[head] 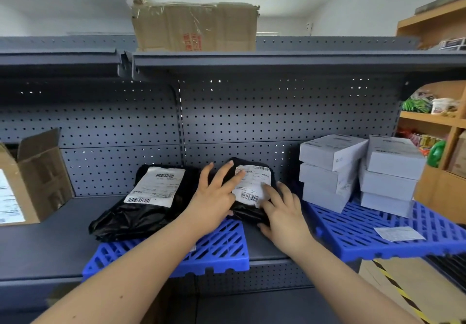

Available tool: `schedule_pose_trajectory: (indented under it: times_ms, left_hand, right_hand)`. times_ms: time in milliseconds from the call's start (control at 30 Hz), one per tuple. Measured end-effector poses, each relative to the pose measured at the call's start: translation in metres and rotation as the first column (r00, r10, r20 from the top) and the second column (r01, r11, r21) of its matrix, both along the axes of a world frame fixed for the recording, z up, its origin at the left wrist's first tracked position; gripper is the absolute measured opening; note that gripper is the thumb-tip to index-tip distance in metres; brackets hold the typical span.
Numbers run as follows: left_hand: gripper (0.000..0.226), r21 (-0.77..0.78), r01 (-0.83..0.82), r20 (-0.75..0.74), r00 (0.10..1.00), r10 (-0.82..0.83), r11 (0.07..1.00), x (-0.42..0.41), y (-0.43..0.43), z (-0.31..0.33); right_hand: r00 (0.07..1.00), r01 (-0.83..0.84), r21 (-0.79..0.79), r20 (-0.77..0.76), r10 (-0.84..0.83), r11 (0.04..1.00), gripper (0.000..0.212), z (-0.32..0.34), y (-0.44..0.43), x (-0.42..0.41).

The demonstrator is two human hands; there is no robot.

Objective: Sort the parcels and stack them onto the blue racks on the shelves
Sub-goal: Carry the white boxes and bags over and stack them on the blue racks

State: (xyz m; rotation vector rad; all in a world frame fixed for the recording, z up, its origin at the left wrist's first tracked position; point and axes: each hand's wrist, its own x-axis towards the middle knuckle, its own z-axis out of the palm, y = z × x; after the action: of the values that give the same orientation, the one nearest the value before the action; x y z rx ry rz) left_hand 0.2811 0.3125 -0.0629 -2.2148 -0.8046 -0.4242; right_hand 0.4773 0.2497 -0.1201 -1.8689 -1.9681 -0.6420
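Observation:
Two black bag parcels with white labels lie on the left blue rack (222, 248). The left parcel (141, 202) lies flat, untouched. On the right parcel (252, 185), at the rack's right end, my left hand (214, 197) presses with straight fingers spread over its left side and label. My right hand (282, 212) rests on its right side, fingers straight, thumb at the parcel's front edge. Two stacks of grey boxes (330, 170) (390, 175) stand on the right blue rack (353, 233).
An open cardboard box (30, 180) sits at the shelf's left. A taped carton (194, 26) stands on the top shelf. A loose white label (398, 233) lies on the right rack. Wooden shelves (438, 122) with goods stand at the right.

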Motion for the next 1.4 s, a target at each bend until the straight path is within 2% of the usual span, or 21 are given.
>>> schedule_pose_trajectory:
  times_ms: [167,367,500,600,700,800,933,1067,1167,1233,1333,1400]
  left_hand:
    - [0.027,-0.041,-0.04,-0.041,0.998,0.038,0.998,-0.009,0.003,0.004]
    - [0.021,-0.071,-0.177,-0.006,0.984,0.177,0.982,-0.043,-0.02,0.025]
    - [0.023,-0.16,-0.27,0.007,0.961,0.275,0.949,-0.067,-0.027,0.02]
    - [0.025,-0.262,-0.263,0.038,0.959,0.282,0.929,-0.08,-0.025,0.008]
    - [0.038,-0.346,-0.181,0.134,0.962,0.239,0.921,-0.096,-0.021,0.006]
    - [0.064,-0.358,-0.109,0.259,0.943,0.21,0.927,-0.123,-0.018,0.015]
    - [0.093,-0.326,-0.205,0.222,0.932,0.285,0.923,-0.166,-0.015,0.025]
    - [0.101,-0.347,-0.216,0.196,0.935,0.296,0.912,-0.196,-0.017,0.019]
    - [0.095,-0.332,-0.222,0.156,0.946,0.285,0.917,-0.209,-0.016,0.01]
    - [0.078,-0.291,-0.208,0.153,0.953,0.26,0.934,-0.212,-0.011,0.002]
    - [0.044,-0.203,-0.139,0.246,0.951,0.188,0.969,-0.206,0.0,-0.012]
    - [0.033,-0.16,-0.111,0.29,0.945,0.154,0.981,-0.2,0.007,-0.02]
  right_hand:
    - [1.0,-0.013,0.112,-0.003,0.013,0.994,0.044,0.01,0.007,-0.005]
    - [0.978,-0.178,0.281,-0.052,0.2,0.943,0.023,0.021,0.002,-0.031]
    - [0.96,-0.25,0.299,-0.044,0.275,0.921,0.02,0.022,0.0,-0.057]
    - [0.958,-0.266,0.262,-0.033,0.284,0.928,0.023,0.017,0.003,-0.069]
    - [0.966,-0.231,0.23,-0.061,0.251,0.945,0.024,0.017,0.007,-0.069]
    - [0.97,-0.219,0.211,-0.062,0.237,0.953,0.024,0.019,0.007,-0.067]
    - [0.975,-0.214,0.2,-0.023,0.223,0.956,0.032,0.022,0.003,-0.074]
    - [0.972,-0.236,0.187,0.045,0.231,0.954,0.044,0.025,0.003,-0.097]
    - [0.969,-0.246,0.188,0.079,0.234,0.951,0.048,0.026,0.008,-0.111]
    - [0.969,-0.245,0.19,0.087,0.232,0.951,0.047,0.026,0.012,-0.117]
    - [0.964,-0.262,0.211,0.101,0.246,0.942,0.042,0.024,0.016,-0.122]
    - [0.96,-0.28,0.227,0.1,0.263,0.933,0.038,0.023,0.02,-0.125]
